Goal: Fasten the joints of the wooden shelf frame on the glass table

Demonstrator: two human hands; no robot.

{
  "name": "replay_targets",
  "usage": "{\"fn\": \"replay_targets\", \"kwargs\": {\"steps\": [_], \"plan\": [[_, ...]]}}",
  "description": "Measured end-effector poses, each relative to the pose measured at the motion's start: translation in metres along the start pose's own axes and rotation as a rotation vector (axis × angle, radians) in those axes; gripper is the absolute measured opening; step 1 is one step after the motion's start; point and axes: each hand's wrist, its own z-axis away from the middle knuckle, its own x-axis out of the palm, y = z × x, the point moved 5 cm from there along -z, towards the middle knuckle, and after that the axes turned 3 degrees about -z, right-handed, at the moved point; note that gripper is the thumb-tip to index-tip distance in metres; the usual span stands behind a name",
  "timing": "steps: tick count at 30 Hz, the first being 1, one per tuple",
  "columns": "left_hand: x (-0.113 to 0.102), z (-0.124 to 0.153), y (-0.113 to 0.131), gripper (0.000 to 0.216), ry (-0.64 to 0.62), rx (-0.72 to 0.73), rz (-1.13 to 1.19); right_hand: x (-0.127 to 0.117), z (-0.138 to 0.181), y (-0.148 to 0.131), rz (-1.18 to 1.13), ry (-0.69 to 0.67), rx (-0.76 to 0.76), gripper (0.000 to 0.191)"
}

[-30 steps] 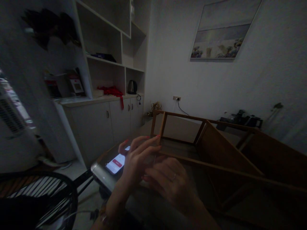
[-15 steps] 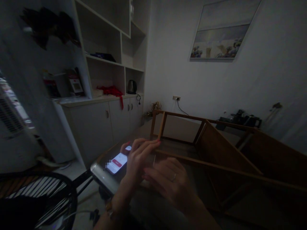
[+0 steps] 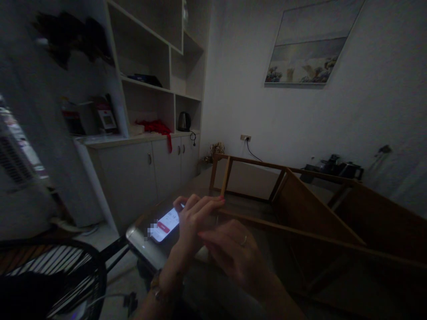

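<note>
My left hand [image 3: 196,218] is curved over the near left end of a brown wooden shelf frame [image 3: 256,218] lying on its side on the table. Its fingertips rest by a slim crosspiece, and the thumb is hidden. Just right of it, my right hand [image 3: 238,251], with a ring on one finger, has its fingers drawn together close to the same frame end. Blur and dim light hide whatever is between those fingertips. A phone [image 3: 167,225] with a lit screen lies left of my left hand, partly covered by it.
A black round-backed chair [image 3: 100,262] stands at lower left, beside the table's rounded silver edge [image 3: 143,249]. White cabinets [image 3: 130,173] line the left wall, with a kettle [image 3: 184,121] and red cloth [image 3: 156,126] on top. Dark items [image 3: 333,166] sit behind the frame.
My left hand has shifted slightly right, its outer finger bending in from the phone. My right hand stays close to the frame end with a small movement. The frame lies where it was.
</note>
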Motion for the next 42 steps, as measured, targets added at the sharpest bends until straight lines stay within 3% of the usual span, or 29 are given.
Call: {"fn": "replay_targets", "kwargs": {"steps": [4, 11, 16, 21, 24, 30, 36, 42], "plan": [[-0.004, -0.002, 0.004, 0.022, -0.004, 0.011, -0.009, 0.0, 0.0, 0.004, -0.112, -0.043, 0.035, 0.031], [-0.002, -0.002, 0.003, 0.02, 0.042, 0.052, -0.02, 0.003, 0.004, 0.009, -0.204, -0.006, 0.054, 0.012], [-0.001, 0.0, 0.001, 0.017, 0.05, 0.029, -0.042, 0.0, 0.005, 0.002, 0.041, 0.085, -0.11, 0.009], [-0.002, 0.001, 0.0, 0.021, -0.059, -0.009, -0.018, -0.003, 0.002, -0.002, 0.146, 0.063, -0.186, 0.025], [-0.003, 0.001, -0.001, 0.023, -0.053, -0.008, -0.013, -0.001, 0.002, 0.001, 0.157, 0.024, -0.161, 0.027], [0.002, 0.005, -0.006, 0.022, -0.072, -0.007, 0.003, 0.004, 0.002, 0.005, -0.04, -0.014, -0.029, 0.024], [0.001, 0.004, -0.003, 0.026, -0.008, 0.01, -0.025, 0.002, -0.003, 0.004, -0.125, -0.091, 0.064, 0.021], [-0.001, 0.002, -0.001, 0.027, 0.007, 0.005, -0.028, 0.0, -0.006, 0.004, -0.17, -0.147, 0.049, 0.022]]}}
